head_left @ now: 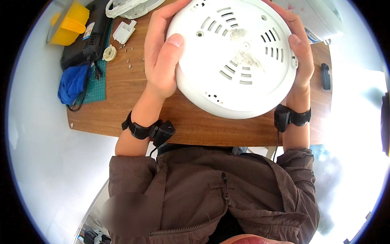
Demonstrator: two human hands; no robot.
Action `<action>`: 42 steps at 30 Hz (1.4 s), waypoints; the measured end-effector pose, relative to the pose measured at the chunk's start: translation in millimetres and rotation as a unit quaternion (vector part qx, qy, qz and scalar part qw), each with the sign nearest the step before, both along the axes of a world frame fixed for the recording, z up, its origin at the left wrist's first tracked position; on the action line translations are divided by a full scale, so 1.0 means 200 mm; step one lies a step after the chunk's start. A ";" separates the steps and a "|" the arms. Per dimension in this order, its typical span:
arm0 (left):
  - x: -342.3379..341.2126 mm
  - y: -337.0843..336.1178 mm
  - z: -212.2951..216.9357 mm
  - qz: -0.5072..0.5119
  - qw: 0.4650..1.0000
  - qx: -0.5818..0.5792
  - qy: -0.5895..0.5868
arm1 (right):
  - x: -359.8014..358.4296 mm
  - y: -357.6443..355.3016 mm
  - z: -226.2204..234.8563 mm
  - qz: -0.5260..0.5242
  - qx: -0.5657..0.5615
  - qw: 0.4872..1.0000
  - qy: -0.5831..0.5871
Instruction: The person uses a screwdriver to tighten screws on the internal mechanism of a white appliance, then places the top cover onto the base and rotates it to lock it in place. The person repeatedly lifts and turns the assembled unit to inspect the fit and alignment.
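Both my hands hold up a white round plastic appliance base (227, 87) over the near part of the table. Its underside faces me, with groups of vent slots, screw holes and grey smudges around the middle. My left hand (164, 57) is closed on its left rim, thumb laid on the face. On the opposite rim, my right hand (301, 51) grips with the thumb at the edge. The fingers behind the base are partly hidden.
A wooden table (122, 110) carries a green cutting mat (98, 87), blue cloth (73, 84), black appliance (87, 49) with a cord, and yellow plastic piece (75, 24). White plastic part (124, 32), cream ring (109, 53) and several screws lie left; a small black object (325, 76) right.
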State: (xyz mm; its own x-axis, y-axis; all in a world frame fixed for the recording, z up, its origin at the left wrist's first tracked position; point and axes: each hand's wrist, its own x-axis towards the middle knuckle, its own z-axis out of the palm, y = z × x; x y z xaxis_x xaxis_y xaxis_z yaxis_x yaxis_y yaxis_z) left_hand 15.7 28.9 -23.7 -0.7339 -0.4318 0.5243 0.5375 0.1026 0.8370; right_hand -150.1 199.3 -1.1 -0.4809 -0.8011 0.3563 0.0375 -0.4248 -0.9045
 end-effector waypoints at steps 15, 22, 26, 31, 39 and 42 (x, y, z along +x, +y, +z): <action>0.02 -0.02 -0.03 0.059 0.995 -0.052 -0.065 | -0.08 0.04 -0.10 -0.022 -0.013 0.999 0.046; 0.03 -0.01 -0.05 0.072 0.993 -0.021 -0.091 | -0.11 0.04 -0.09 -0.025 0.018 0.998 0.055; 0.03 0.00 -0.04 0.066 0.993 0.013 -0.096 | -0.09 0.03 -0.08 -0.042 0.025 0.998 0.043; 0.02 0.00 0.00 0.066 0.990 0.035 -0.117 | -0.09 0.03 -0.09 -0.047 0.000 0.998 0.044; 0.02 -0.03 0.02 0.045 0.993 0.030 -0.109 | -0.07 0.03 -0.09 -0.069 -0.003 0.995 0.066; 0.02 -0.03 0.02 0.039 0.993 0.028 -0.110 | -0.06 0.04 -0.09 -0.071 -0.005 0.995 0.070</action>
